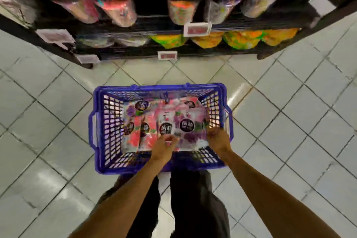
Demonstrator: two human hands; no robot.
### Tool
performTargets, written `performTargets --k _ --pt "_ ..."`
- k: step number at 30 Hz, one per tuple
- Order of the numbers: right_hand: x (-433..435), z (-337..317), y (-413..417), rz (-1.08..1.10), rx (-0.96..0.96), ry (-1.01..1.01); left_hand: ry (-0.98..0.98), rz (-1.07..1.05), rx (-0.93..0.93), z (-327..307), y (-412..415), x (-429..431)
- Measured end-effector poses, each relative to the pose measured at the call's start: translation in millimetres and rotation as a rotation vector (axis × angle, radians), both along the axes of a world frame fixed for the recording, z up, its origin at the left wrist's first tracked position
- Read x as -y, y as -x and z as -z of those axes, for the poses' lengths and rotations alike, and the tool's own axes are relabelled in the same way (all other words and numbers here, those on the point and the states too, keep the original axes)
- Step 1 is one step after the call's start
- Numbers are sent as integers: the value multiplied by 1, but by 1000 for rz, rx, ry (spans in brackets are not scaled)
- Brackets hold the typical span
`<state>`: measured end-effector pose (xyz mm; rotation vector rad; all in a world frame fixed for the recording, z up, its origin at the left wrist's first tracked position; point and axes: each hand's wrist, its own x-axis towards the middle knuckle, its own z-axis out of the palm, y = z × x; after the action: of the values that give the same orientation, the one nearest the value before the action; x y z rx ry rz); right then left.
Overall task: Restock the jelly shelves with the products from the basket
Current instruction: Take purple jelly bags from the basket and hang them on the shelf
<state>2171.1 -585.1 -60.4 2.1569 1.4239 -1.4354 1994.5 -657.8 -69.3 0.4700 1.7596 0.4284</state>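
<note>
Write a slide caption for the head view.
Left hand and right hand reach into the blue basket of jelly packets on the tiled floor, below the stocked shelves.

Left grip (164, 144), right grip (217, 138): outstretched, low.

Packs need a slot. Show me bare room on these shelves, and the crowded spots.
Free: a dark gap on the black upper shelf, between the pink-orange plastic bag and the orange-speckled clear bag. Crowded: the lower row of yellow-green bags, side by side.
</note>
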Motion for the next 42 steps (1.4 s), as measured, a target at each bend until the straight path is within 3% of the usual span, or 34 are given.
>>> performTargets --k 4,9,12,14,18,20,24,28,32,37,39,42 --pt "2 68 -1 -119 93 76 78 44 56 61 -11 -9" --pt "13 117 13 69 189 99 91 71 -18 108 -12 -18" --pt "17 131 20 28 279 107 97 96 -15 122 -8 -23" --pt "17 135 21 51 248 133 176 80 27 123 -4 -23" --pt "11 136 19 174 138 180 347 -144 231 117 -2 -21" --pt "14 136 24 151 114 202 330 -81 198 117 3 -19" --pt "26 138 33 322 138 257 283 -84 83 113 23 -14" --pt "36 122 36 682 -192 323 276 -216 80 99 45 -8" --pt "37 78 33 537 -203 114 256 -217 51 50 59 -4" --pt "28 -42 29 532 -329 -24 121 -294 54 -73 77 -16" --pt "18 -105 35 611 -482 -26 49 -295 81 -135 86 -25" --pt "-2 -197 48 904 -755 -30 -49 -258 136 -227 102 -38"
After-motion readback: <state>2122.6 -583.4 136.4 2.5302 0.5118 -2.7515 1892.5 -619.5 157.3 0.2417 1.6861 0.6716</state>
